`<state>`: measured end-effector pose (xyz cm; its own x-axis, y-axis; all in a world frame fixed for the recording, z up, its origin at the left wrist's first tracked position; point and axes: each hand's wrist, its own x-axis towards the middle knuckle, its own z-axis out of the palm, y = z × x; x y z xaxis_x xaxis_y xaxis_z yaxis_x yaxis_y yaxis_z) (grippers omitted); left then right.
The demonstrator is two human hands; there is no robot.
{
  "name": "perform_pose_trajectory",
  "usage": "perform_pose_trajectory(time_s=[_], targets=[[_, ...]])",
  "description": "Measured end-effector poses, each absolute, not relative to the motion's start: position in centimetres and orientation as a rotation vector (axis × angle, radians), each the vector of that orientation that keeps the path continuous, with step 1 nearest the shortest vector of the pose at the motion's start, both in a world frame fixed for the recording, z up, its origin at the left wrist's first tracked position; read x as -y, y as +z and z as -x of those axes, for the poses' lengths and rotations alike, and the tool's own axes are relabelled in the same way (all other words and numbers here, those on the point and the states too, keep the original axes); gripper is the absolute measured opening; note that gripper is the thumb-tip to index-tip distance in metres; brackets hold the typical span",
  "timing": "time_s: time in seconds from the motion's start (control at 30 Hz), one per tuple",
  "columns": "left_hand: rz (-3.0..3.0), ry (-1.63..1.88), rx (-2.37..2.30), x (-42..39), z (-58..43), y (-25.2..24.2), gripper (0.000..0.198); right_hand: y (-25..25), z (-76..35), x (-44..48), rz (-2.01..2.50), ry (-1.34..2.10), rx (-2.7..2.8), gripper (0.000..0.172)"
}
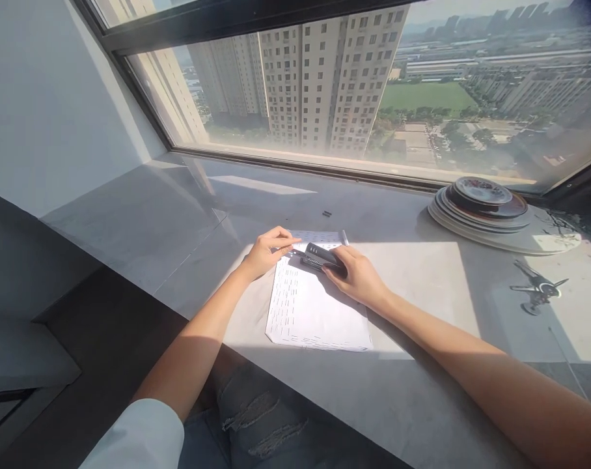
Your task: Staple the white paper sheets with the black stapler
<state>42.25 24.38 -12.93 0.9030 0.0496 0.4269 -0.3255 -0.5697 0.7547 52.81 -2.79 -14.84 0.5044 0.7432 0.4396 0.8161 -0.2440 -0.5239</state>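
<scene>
My right hand (355, 273) is closed around a black stapler (329, 255), whose front points left and whose top arm looks raised from its lower part. My left hand (270, 251) is at the stapler's front end, thumb and fingertips pinched together. A thin dark piece runs between those fingertips and the stapler; I cannot make out what it is. Beneath both hands lies a white sheet of paper (327, 312), with rows of short dark staple-like marks along its left, top and bottom edges. Its far right corner curls up.
Two small dark strips (327, 213) rest on the grey stone sill (256, 208) beyond the paper. A stack of plates (481, 205) stands at the right by the window (325, 91). Nearer is a small metal propeller-like object (539, 288). The sill's front edge runs diagonally before my legs.
</scene>
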Motion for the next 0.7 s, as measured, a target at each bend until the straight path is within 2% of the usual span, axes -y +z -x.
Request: perform_pose_trajectory(time_s=[0.23,0.43,0.7], targets=[[-2.14,0.409,0.156,-24.4,-42.2,-13.1,0.024,-14.1,-52.6,2.9,2.014,-0.02,1.242,0.015],[-2.049,0.375,0.141,-24.2,-42.2,-13.0,0.013,-13.7,-52.7,3.1,1.943,0.056,1.261,0.02],[-2.079,0.257,0.091,-24.0,-42.1,-12.9,0.016,-13.6,-52.8,3.1,1.896,0.097,1.289,0.015]])
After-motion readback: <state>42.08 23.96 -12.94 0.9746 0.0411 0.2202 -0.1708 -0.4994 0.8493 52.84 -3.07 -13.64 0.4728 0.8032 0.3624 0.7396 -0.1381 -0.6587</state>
